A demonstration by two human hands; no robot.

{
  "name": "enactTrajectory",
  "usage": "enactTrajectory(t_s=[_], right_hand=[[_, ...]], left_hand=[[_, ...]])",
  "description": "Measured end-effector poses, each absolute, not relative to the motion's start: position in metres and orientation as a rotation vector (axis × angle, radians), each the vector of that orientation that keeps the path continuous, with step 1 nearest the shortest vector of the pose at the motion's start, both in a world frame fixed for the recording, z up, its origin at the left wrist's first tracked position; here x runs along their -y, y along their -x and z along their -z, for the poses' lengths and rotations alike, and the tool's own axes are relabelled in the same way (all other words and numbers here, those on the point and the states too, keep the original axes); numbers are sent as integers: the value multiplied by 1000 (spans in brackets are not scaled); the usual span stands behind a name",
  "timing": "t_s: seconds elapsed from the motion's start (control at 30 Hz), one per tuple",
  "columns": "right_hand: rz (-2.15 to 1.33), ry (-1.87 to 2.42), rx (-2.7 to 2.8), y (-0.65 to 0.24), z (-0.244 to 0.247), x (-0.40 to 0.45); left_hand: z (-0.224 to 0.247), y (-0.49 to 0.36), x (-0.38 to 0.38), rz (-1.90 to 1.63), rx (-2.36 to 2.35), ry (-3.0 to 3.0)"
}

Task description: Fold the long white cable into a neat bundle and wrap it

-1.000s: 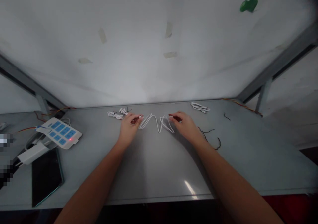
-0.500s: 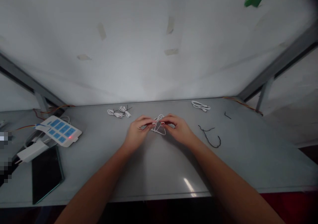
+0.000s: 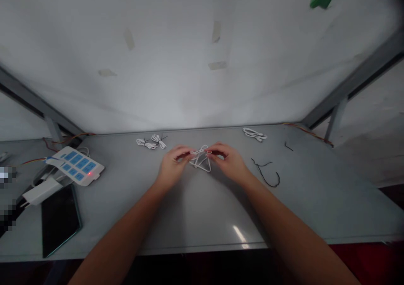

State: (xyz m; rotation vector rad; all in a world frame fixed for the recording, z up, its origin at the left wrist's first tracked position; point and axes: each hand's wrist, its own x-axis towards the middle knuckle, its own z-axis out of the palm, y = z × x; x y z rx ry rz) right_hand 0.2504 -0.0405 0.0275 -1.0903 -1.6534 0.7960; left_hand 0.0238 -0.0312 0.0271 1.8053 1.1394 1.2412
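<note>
A thin white cable point(image 3: 200, 160) is folded into loops just above the grey table point(image 3: 202, 209), at its middle. My left hand point(image 3: 172, 167) pinches the cable's left side between thumb and fingers. My right hand point(image 3: 229, 161) pinches the right side, close to the left hand. The loops hang down between the two hands and touch the table.
Two tied white cable bundles point(image 3: 151, 142) lie behind my left hand, another white cable bundle point(image 3: 254, 134) at the back right. Black twist ties point(image 3: 267, 173) lie right of my right hand. A power strip point(image 3: 75, 165), a white adapter point(image 3: 41, 191) and a dark tablet point(image 3: 59, 219) sit at the left.
My hands, spread apart with the cable zigzagging between them a second ago, have come together at the middle, gathering the cable into folded loops.
</note>
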Motion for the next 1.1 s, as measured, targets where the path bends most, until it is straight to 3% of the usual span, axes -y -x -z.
enactTrajectory(t_s=[0.17,0.33,0.47,0.63,0.97,1.1], right_hand=[[-710,1439,1237,-286,-27,27],[-829,1733,1217,-309,-21,22],[-1143,1754,1383,-291,-15,27],[-1585,1395,1396,-243,-13,39],[-1892,891,1040,-222,-12,38],[-1804,852,1003,-215,-13,42]], left_hand=[[-36,15,12,-1428,-1741,-1567],[-38,22,13,-805,-2172,-1821],[-29,-8,28,-490,-2066,-1911],[-10,-51,48,-736,-1570,-1723],[5,-65,50,-1023,-1448,-1826],[-2,-64,52,-1010,-1411,-2037]])
